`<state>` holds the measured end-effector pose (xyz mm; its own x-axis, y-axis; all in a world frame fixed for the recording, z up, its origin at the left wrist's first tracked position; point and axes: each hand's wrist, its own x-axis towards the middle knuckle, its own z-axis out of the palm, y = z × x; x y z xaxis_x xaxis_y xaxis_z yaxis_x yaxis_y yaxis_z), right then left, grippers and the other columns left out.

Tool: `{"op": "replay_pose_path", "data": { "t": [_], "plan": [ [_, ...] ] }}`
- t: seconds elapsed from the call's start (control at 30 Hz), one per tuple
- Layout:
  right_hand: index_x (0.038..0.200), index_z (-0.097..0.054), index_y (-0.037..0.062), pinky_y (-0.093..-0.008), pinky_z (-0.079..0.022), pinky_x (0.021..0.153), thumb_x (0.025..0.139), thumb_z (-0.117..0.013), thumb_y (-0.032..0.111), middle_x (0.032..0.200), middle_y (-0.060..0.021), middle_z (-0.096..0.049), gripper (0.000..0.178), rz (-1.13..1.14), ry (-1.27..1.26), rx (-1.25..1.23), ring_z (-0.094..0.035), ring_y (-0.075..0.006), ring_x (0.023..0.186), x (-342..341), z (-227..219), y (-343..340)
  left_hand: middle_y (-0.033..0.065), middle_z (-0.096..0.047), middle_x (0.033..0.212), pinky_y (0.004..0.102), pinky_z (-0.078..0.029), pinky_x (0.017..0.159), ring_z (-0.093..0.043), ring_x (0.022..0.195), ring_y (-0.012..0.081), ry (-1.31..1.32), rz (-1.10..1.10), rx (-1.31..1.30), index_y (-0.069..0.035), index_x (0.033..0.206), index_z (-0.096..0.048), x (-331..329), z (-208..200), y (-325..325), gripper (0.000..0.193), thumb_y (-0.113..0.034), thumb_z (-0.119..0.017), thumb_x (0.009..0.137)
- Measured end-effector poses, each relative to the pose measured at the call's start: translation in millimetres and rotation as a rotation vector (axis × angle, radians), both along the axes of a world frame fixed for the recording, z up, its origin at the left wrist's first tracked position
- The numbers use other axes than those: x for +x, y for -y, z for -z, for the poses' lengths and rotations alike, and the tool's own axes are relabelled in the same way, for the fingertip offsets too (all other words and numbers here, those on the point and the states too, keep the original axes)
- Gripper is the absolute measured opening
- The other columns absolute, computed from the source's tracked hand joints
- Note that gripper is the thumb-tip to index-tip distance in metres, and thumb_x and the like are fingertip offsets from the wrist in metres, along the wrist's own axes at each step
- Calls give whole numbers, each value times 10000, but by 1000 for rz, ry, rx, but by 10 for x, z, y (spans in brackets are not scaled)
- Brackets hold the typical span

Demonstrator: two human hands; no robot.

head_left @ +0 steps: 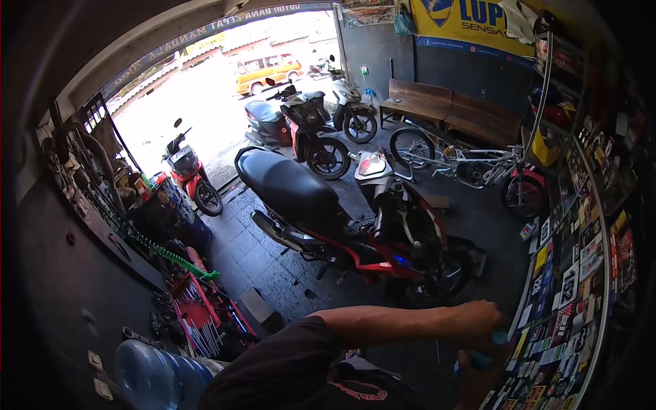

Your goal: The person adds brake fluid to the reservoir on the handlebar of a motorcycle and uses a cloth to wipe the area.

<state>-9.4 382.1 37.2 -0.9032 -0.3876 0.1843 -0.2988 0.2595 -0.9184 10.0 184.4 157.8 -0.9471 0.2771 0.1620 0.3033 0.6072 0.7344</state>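
The teal object is being displayed at lower right, just below the left hand. Each hand's grip is being obscured by shadow or viewing angle; whether it is wide or closed cannot be told. Good handling is probably being favoured by steady support and light finger pressure. Rightward movement is being limited by the packet-filled rack, forward movement by the red scooter. Open room is being offered leftward by the tiled floor.
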Motion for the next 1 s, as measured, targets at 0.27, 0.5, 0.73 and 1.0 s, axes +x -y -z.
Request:
{"op": "replay_pose_path", "data": {
  "t": [0.27, 0.5, 0.73, 1.0],
  "plan": [
    [1182, -599, 9, -355, -512, 873, 603, -854, 143, 1173, -91, -611, 646, -574, 503, -374, -606, -211, 1070, 32, -312, -344, 228, -628, 1078, 456, -540, 717, -669, 866, 397, -214, 602, 134, 29, 1162, -629, 61, -160, 132, 481, -279, -710, 801],
    [1366, -479, 29, -359, -536, 824, 641, -892, 142, 1136, -104, -620, 842, -483, 96, 80, -642, -223, 988, -85, -462, -196, 251, -628, 1055, 449, -550, 750, -673, 889, 403, 200, 162, -339, 68, 1245, -549, 258, -602, 23, 542, -265, -666, 834],
    [1406, -412, 49, -369, -527, 844, 678, -880, 172, 1125, -111, -610, 874, -608, 84, -128, -628, -237, 1007, -123, -270, -192, 252, -664, 932, 449, -549, 729, -687, 864, 402, -583, 410, -17, 52, 970, -652, 272, -135, 85, 335, -237, -677, 802],
    [1225, -504, 70, -355, -511, 797, 686, -880, 210, 1098, -84, -566, 672, -551, 19, 1, -580, -184, 953, -44, -630, 15, 194, -647, 622, 441, -548, 548, -679, 612, 388, -90, -185, -302, 43, 844, -635, 453, -338, -19, 428, -384, -620, 867]
  ]
}}
